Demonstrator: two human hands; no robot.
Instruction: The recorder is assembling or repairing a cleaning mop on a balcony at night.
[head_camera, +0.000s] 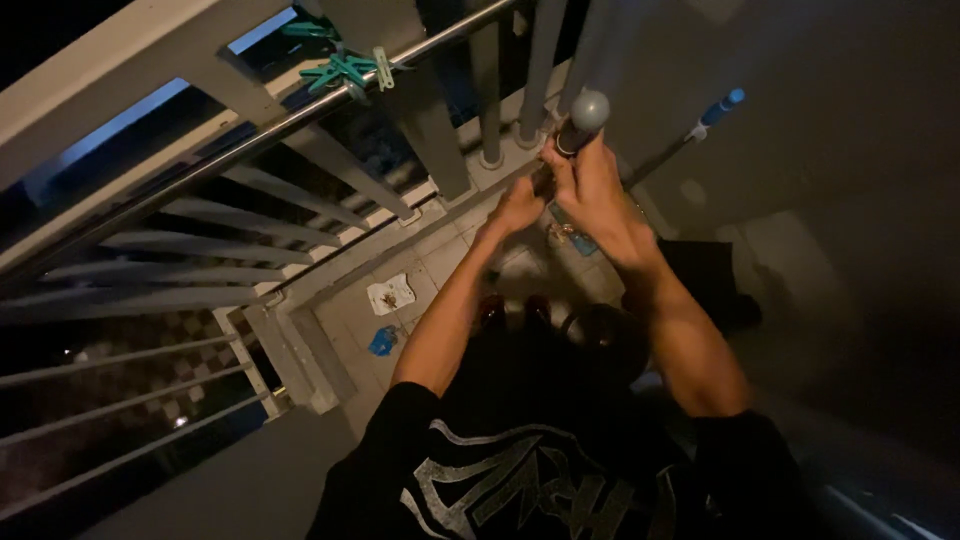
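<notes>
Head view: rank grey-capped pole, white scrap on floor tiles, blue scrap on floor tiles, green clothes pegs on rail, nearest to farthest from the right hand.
1. grey-capped pole: gripped in the right hand, at its top.
2. white scrap: on the tiles, lower left of the hand.
3. blue scrap and green clothes pegs: one lower left, the other upper left on the rail; too close to call.

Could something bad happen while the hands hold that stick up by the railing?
Maybe. The right hand grips a grey-capped pole close to the railing, so the pole might knock the green clothes pegs off the rail. The left hand works at something too dark to make out, so fingers could slip or get pinched. Scraps lie on the tiled floor, easy to step on in this dim light.
</notes>
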